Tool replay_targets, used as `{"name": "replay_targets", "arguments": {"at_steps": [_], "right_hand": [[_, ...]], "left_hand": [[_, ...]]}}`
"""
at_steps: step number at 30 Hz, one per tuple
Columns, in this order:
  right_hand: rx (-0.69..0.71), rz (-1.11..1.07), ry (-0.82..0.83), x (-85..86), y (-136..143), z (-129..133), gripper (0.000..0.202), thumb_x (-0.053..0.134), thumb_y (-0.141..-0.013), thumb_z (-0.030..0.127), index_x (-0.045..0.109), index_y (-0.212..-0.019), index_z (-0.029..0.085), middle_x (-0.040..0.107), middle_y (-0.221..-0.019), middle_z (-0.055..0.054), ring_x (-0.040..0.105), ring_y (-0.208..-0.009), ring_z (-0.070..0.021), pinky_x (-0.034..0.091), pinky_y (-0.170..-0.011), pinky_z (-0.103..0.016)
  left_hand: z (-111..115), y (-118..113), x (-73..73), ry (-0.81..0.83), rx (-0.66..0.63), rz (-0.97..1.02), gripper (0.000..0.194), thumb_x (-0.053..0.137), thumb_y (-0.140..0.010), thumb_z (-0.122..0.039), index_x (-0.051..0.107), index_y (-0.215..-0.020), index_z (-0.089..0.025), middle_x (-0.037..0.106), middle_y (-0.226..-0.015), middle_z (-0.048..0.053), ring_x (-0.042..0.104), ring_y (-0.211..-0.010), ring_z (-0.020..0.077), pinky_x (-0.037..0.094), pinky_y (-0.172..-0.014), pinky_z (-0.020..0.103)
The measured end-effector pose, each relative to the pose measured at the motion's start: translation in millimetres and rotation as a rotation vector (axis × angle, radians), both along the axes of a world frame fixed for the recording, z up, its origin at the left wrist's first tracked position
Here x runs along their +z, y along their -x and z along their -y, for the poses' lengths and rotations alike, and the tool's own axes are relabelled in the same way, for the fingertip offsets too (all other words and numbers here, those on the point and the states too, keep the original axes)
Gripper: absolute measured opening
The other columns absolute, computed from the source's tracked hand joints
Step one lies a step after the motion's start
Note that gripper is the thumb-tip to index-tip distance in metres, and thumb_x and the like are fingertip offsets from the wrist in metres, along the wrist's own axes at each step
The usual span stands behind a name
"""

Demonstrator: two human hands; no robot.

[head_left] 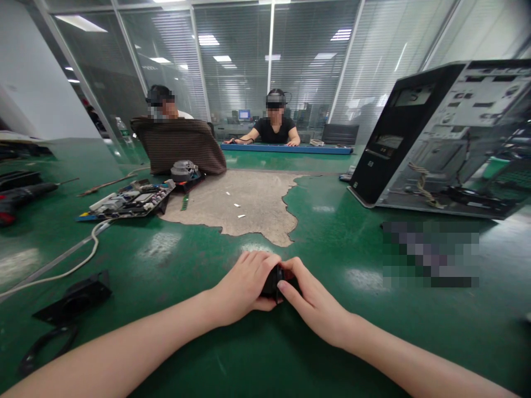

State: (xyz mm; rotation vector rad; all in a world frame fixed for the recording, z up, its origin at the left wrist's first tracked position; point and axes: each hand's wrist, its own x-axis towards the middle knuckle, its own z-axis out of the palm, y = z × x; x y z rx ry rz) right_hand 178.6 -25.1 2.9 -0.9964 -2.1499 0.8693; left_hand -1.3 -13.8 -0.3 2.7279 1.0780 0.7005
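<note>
Low over the green tabletop, both hands meet on a small black part [271, 284], which has a flat dark edge facing right; fingers hide most of it and its exact kind does not show. My left hand [244, 284] wraps round it from the left, fingers over the top and thumb below. From the right, my right hand [309, 298] pinches its edge between thumb and index finger. A black plastic piece [81, 296] lies left of my left forearm, with a black loop [50, 345] beside it.
A circuit board [135, 199] with a metal cooler [185, 170] sits at left, near a white cable [89, 249] and a drill [25, 196]. An open computer case [385, 138] stands right. Bare patch [261, 204] mid-table. Two people sit across.
</note>
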Motion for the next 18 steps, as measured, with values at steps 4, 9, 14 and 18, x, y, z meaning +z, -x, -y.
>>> {"name": "replay_targets", "arguments": {"at_steps": [4,9,14,18], "right_hand": [[0.013,0.031,-0.118,-1.5,-2.2,3.0,0.023,0.042,-0.086,0.022,0.039,-0.109,0.021,0.050,-0.100,-0.007,0.049,-0.092,-0.0193,0.042,-0.084,-0.036],[-0.031,0.013,-0.016,-1.9,0.7,0.4,0.013,0.035,-0.090,0.026,0.039,-0.101,0.021,0.051,-0.089,-0.004,0.053,-0.082,-0.0162,0.045,-0.077,-0.033],[-0.018,-0.037,0.031,-0.5,2.7,-2.4,0.017,0.036,-0.089,0.023,0.037,-0.106,0.021,0.051,-0.096,-0.005,0.052,-0.086,-0.0160,0.044,-0.080,-0.033],[-0.009,0.045,-0.044,0.3,-0.5,0.2,0.015,0.039,-0.087,0.022,0.041,-0.103,0.020,0.052,-0.092,-0.006,0.050,-0.085,-0.0184,0.044,-0.078,-0.036]], "left_hand": [[-0.6,0.8,-0.7,0.004,-0.007,0.000,0.060,0.061,-0.067,-0.019,0.028,-0.117,-0.021,0.050,-0.109,0.008,0.048,-0.098,0.0245,0.037,-0.082,0.040],[-1.8,0.2,-1.5,-0.001,0.003,-0.009,0.062,0.064,-0.066,-0.021,0.028,-0.116,-0.020,0.050,-0.107,0.008,0.048,-0.096,0.0242,0.037,-0.081,0.039],[-1.5,-0.8,0.1,0.009,0.007,-0.026,0.061,0.065,-0.066,-0.020,0.027,-0.114,-0.020,0.050,-0.106,0.007,0.048,-0.095,0.0238,0.038,-0.081,0.038],[-1.3,-0.4,-0.2,0.001,0.007,-0.032,0.061,0.064,-0.066,-0.020,0.027,-0.114,-0.020,0.050,-0.107,0.007,0.048,-0.096,0.0241,0.037,-0.081,0.039]]}}
